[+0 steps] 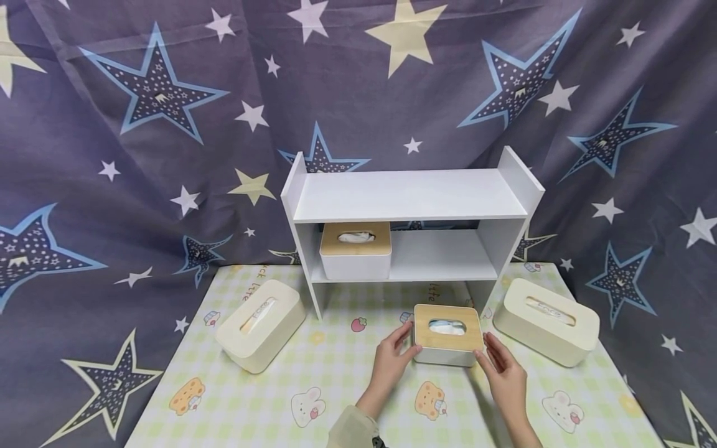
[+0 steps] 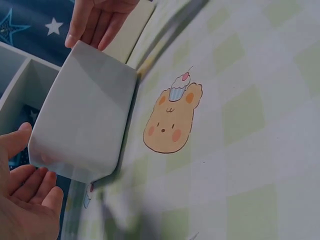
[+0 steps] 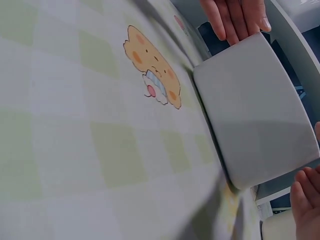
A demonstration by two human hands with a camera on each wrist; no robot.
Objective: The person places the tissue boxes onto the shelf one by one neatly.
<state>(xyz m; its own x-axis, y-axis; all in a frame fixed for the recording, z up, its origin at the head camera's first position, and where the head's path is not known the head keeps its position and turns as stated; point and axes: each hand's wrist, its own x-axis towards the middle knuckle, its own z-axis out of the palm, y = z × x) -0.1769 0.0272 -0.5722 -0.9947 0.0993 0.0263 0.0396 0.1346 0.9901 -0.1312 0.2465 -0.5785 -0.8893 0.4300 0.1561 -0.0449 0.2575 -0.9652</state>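
A white tissue box [image 1: 446,356] with a wood-look lid [image 1: 437,339] stands on the checkered tablecloth, in front of the shelf's right half. Tissue shows in the lid's oval opening. At the box's left side is my left hand [image 1: 388,366], thumb toward the front corner and fingers along the side. My right hand [image 1: 506,381] mirrors it on the right side. Both wrist views show the plain white front of the box [image 2: 85,110] between the two hands, the fingers extended or loosely bent beside it. Whether every fingertip touches the box is hard to tell.
Behind stands a white shelf [image 1: 409,196]; a similar wood-lidded tissue box [image 1: 356,264] sits at the left of its middle board. One cream tissue box [image 1: 262,325] lies angled at the left, another cream tissue box [image 1: 548,320] close to my right hand. A star-patterned curtain [image 1: 358,81] hangs behind.
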